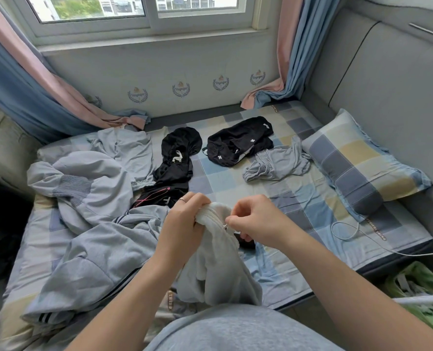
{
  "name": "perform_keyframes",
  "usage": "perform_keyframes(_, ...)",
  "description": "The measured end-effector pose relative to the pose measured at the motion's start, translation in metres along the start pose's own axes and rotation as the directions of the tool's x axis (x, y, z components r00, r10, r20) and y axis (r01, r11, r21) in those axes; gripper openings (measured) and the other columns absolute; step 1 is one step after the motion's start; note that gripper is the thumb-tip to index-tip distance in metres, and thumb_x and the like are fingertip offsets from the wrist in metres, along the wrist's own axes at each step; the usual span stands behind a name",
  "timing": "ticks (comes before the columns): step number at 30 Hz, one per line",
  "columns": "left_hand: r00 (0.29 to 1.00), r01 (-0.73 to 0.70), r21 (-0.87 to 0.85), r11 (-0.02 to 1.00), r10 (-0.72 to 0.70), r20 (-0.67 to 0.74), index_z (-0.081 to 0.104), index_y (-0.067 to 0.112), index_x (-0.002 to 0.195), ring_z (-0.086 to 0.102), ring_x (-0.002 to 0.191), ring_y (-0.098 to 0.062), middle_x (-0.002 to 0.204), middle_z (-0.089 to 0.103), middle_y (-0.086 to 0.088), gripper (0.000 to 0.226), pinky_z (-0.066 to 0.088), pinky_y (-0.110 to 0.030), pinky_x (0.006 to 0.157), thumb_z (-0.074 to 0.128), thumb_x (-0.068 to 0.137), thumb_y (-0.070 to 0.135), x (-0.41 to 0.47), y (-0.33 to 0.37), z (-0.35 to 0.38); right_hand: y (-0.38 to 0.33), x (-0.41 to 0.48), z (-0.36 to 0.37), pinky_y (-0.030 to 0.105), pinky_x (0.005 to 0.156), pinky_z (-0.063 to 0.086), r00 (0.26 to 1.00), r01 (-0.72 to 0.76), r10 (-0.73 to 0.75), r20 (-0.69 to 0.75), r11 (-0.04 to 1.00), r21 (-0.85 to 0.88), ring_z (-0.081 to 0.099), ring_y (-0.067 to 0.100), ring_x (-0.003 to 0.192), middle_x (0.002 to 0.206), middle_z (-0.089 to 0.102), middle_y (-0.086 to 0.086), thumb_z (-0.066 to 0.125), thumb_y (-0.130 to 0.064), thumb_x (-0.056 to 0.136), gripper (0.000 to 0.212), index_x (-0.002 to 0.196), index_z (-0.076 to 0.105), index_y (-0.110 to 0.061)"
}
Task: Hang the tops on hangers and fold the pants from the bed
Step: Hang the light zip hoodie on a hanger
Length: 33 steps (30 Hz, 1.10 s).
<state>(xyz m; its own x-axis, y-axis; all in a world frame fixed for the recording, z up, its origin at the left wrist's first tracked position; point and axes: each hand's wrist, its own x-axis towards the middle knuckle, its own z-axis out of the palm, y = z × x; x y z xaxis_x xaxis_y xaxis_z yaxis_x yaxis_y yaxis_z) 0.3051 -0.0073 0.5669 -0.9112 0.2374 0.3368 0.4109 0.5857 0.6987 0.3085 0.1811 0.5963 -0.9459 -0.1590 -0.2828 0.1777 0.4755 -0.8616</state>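
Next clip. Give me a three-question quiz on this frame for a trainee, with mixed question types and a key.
1. True or false: the left hand and the right hand both hold the white garment.
2. Which lies nearest the pillow? A) the crumpled grey garment B) the quilt C) the black garment with a pink cord
3. Short answer: on which of the person's sides does the white cable lie?

Key: 1 true; 2 A; 3 right, just in front of the pillow.
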Motion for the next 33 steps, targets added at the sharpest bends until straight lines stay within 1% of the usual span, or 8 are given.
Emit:
perform_keyframes(5,0.976,0.107,-0.058,0.993,-0.116,-0.187,0.063,0.009,0.088,0.054,0.078,-0.021,0.083,0.059,0.0,0.038,0.042,-0.027,0.069,0.056,0.066,-0.022,0.006,0.001,-0.001,0.019,0.001,-0.004,0.024,0.046,0.034,0.976,-0.209,0.215,0.017,0.922,0.326,0.04,0.015,0.046,0.054,0.047,0.004,0.06,-0.003,0.087,0.028,0.06,0.051,-0.01)
perform_keyframes(10,0.96,0.117,-0.142,0.983,-0.149,-0.239,0.06,0.016,0.085,0.054,0.074,-0.016,0.077,0.059,0.004,0.03,0.043,-0.033,0.066,0.048,0.069,-0.006,0.011,0.014,0.002,0.039,-0.003,-0.002,0.027,0.068,0.044,0.977,-0.211,0.19,0.094,0.821,0.531,0.057,0.016,0.071,0.075,0.063,0.003,0.051,-0.011,0.1,0.023,0.078,0.057,-0.011)
perform_keyframes(13,0.936,0.182,-0.25,0.951,-0.246,-0.252,0.058,0.02,0.081,0.054,0.069,-0.021,0.071,0.059,0.002,0.027,0.044,-0.04,0.062,0.045,0.069,0.0,0.015,0.017,-0.001,0.057,0.004,0.016,0.033,0.088,0.044,0.95,-0.26,0.18,0.256,0.907,0.33,0.056,0.018,0.1,0.112,0.065,0.007,0.043,-0.018,0.106,0.023,0.116,0.061,-0.009)
perform_keyframes(15,0.928,0.198,-0.312,0.929,-0.28,-0.246,0.058,0.02,0.08,0.054,0.068,-0.024,0.069,0.059,0.001,0.029,0.046,-0.041,0.06,0.043,0.068,-0.001,0.019,0.016,-0.006,0.078,0.004,0.025,0.032,0.102,0.045,0.921,-0.285,0.218,0.323,0.942,0.178,0.059,0.011,0.114,0.133,0.063,0.0,0.058,-0.035,0.1,0.022,0.121,0.062,-0.03)
perform_keyframes(18,0.927,0.183,-0.329,0.926,-0.274,-0.256,0.058,0.019,0.079,0.052,0.065,-0.014,0.071,0.059,0.0,0.029,0.043,-0.029,0.059,0.042,0.066,-0.002,0.022,0.019,-0.011,0.097,-0.003,0.026,0.032,0.086,0.051,0.897,-0.258,0.204,0.392,0.962,0.089,0.065,0.007,0.093,0.099,0.07,-0.018,0.077,-0.058,0.076,0.028,0.09,0.065,-0.037)
perform_keyframes(23,0.934,0.204,-0.349,0.915,-0.289,-0.212,0.059,0.019,0.077,0.049,0.063,-0.004,0.072,0.06,0.002,0.032,0.039,-0.018,0.056,0.043,0.067,-0.008,0.025,0.015,-0.013,0.139,0.017,0.018,0.039,0.089,0.052,0.943,-0.214,0.274,0.188,0.934,-0.287,0.065,0.023,0.102,0.106,0.07,0.002,0.068,-0.026,0.089,0.01,0.096,0.068,-0.019)
perform_keyframes(28,0.933,0.357,-0.234,0.904,-0.357,0.044,0.056,0.023,0.076,0.046,0.056,-0.019,0.062,0.055,0.006,0.024,0.038,-0.034,0.051,0.041,0.06,0.012,0.018,-0.002,0.0,0.13,0.028,-0.031,0.04,0.078,0.049,0.913,-0.182,0.129,-0.386,0.978,-0.104,0.064,0.028,0.09,0.092,0.071,0.015,0.057,0.001,0.092,0.013,0.089,0.068,-0.007)
perform_keyframes(33,0.826,0.349,0.018,0.937,-0.317,0.466,0.056,0.015,0.079,0.06,0.069,-0.03,0.074,0.061,-0.003,0.008,0.05,-0.048,0.063,0.059,0.077,0.008,-0.006,-0.021,0.035,0.056,0.022,-0.074,0.023,0.063,0.047,0.86,0.093,-0.055,-0.508,0.994,0.05,0.057,0.008,0.075,0.082,0.065,-0.004,0.051,0.005,0.093,0.031,0.089,0.064,-0.023)
